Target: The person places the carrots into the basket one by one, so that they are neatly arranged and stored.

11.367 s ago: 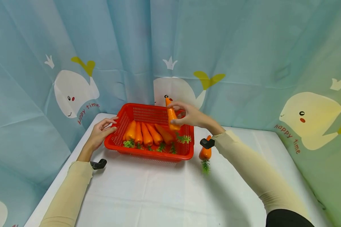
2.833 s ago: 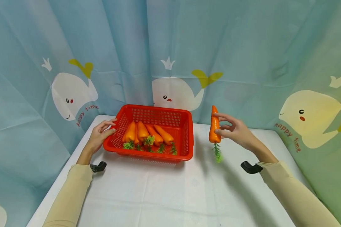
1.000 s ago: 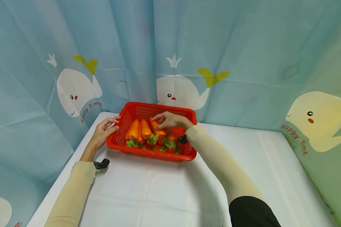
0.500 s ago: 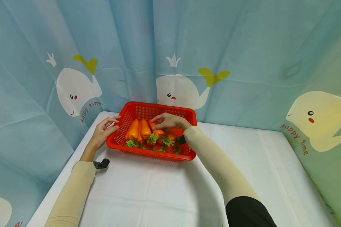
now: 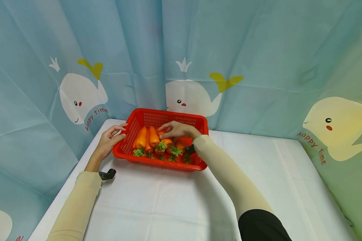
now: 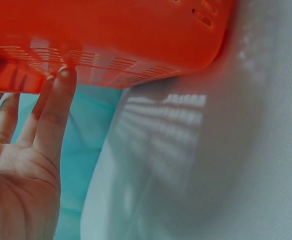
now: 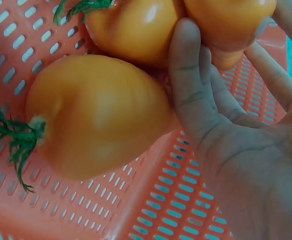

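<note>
A red plastic basket (image 5: 157, 162) stands on the white-covered table, with several orange carrots (image 5: 141, 138) with green tops lying in it. My right hand (image 5: 180, 130) reaches into the basket. It pinches a carrot (image 7: 231, 20) between thumb and fingers, among the others; in the head view the hand partly covers this carrot. Another carrot (image 7: 101, 115) lies just beside my right thumb in the right wrist view. My left hand (image 5: 107, 142) touches the basket's left rim with its fingertips; in the left wrist view its fingers (image 6: 55, 112) look straight against the perforated wall.
The white tabletop (image 5: 144, 207) extends in front and to the right of the basket. Behind it hangs a blue curtain (image 5: 259, 50) with printed whales, close to the basket's back rim. Each wrist wears a small black camera mount.
The carrot that lay on the table right of the basket was lifted by my right hand and brought into the basket. In the last second the right hand shifts slightly left; the left hand stays.
</note>
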`<action>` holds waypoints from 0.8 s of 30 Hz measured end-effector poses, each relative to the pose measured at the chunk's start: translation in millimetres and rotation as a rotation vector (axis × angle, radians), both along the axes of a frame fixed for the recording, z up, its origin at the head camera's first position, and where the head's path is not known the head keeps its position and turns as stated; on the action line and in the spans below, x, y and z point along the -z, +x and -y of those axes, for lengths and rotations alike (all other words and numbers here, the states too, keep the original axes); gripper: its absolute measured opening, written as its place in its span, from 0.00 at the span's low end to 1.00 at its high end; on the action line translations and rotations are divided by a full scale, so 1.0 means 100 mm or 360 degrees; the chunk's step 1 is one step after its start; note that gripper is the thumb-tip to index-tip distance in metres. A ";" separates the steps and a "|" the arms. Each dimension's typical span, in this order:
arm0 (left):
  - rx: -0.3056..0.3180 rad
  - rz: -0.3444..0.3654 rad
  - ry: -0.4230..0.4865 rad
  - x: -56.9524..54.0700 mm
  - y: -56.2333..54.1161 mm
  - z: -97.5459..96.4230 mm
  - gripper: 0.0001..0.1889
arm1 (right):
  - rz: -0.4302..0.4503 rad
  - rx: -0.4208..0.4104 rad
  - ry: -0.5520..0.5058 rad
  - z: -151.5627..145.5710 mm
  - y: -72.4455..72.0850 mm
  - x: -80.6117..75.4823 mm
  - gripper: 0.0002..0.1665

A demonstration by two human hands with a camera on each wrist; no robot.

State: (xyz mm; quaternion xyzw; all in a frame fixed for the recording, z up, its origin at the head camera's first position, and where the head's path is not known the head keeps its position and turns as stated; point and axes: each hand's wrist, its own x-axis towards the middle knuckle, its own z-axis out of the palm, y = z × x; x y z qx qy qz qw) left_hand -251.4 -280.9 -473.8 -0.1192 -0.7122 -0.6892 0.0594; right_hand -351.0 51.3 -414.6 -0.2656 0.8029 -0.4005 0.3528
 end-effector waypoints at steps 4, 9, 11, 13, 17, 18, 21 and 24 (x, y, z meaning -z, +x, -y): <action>-0.0017 0.0009 -0.0049 -0.01 0.01 0.00 0.16 | -0.0018 -0.0006 0.0001 -0.01 0.02 0.00 0.33; -0.0001 0.0018 -0.0112 -0.06 0.02 0.01 0.16 | -0.0021 0.0007 -0.0012 -0.03 0.03 -0.01 0.33; 0.0003 0.0021 -0.0142 -0.08 0.02 0.01 0.16 | -0.0017 0.0006 -0.0022 -0.05 0.04 -0.03 0.35; 0.0007 0.0021 -0.0165 -0.10 0.03 0.02 0.16 | -0.0013 0.0000 -0.0035 -0.08 0.05 -0.06 0.36; 0.0020 0.0019 -0.0151 -0.15 0.05 0.01 0.20 | -0.0103 -0.0032 -0.0039 -0.16 0.10 -0.17 0.41; 0.0028 0.0019 -0.0135 -0.16 0.05 0.00 0.21 | -0.0139 -0.0042 -0.0039 -0.19 0.11 -0.20 0.41; 0.0053 0.0046 -0.0114 -0.23 0.08 -0.01 0.27 | -0.0233 -0.0045 -0.0054 -0.27 0.18 -0.32 0.44; 0.0080 0.0047 -0.0197 -0.32 0.09 -0.01 0.33 | -0.0311 -0.0021 -0.0083 -0.37 0.26 -0.45 0.45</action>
